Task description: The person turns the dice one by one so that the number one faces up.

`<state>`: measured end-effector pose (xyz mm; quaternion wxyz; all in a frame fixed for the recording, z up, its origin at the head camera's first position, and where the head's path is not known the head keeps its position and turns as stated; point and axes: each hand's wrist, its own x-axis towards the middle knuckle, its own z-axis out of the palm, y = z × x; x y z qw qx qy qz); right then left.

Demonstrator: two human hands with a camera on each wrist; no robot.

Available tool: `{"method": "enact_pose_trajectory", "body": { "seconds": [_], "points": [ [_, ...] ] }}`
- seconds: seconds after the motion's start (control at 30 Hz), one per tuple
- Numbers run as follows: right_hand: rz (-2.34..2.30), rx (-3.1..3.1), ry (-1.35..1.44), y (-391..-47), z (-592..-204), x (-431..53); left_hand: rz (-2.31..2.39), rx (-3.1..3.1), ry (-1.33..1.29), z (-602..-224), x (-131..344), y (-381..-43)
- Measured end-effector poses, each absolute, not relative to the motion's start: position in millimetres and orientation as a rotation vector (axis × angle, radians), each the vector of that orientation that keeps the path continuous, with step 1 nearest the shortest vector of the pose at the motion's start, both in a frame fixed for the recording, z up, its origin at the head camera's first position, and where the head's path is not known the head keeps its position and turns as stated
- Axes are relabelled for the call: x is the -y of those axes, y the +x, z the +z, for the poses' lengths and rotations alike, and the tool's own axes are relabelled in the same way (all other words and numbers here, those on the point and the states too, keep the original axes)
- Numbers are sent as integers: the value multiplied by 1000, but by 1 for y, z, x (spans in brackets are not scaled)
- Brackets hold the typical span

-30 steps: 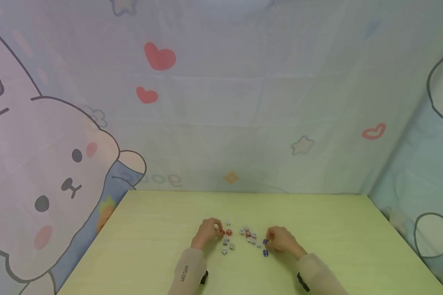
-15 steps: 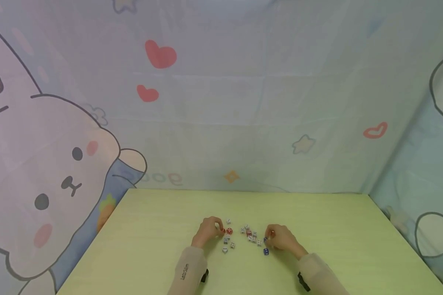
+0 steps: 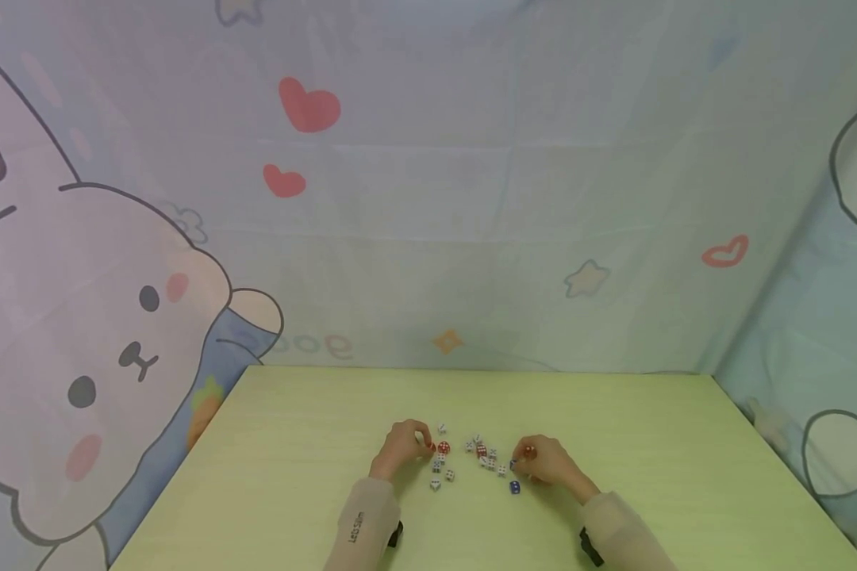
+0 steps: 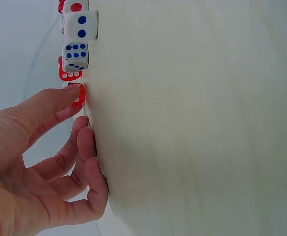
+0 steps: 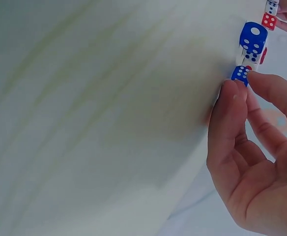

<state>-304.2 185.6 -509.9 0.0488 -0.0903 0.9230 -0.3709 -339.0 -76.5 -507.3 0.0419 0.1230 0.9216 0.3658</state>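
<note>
One red die [image 4: 81,94]: pinched narrowly, left hand [image 3: 401,449]; second red [image 3: 444,448] just right.
Blue die [image 5: 239,73]: pinched narrowly, right hand [image 3: 547,460]; second blue [image 3: 515,487] nearer.

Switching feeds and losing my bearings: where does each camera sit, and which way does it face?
Head: on the head, facing forward and down at the table and dice; left hand, right hand, sleeves show.
Left wrist: on that wrist, facing that hand pinching a red die.
Right wrist: on that wrist, facing that hand pinching a blue die.
Shared: head and right wrist show both hands, the left at the latter's upper right.
</note>
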Motion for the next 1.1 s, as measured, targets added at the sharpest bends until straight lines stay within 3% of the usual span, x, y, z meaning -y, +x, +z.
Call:
{"method": "enact_pose_trajectory", "body": {
  "seconds": [1.1],
  "points": [
    [-1109,-2809,-420,-305,-508,-190,976,-2886,346,-499,71,-333]
  ]
}}
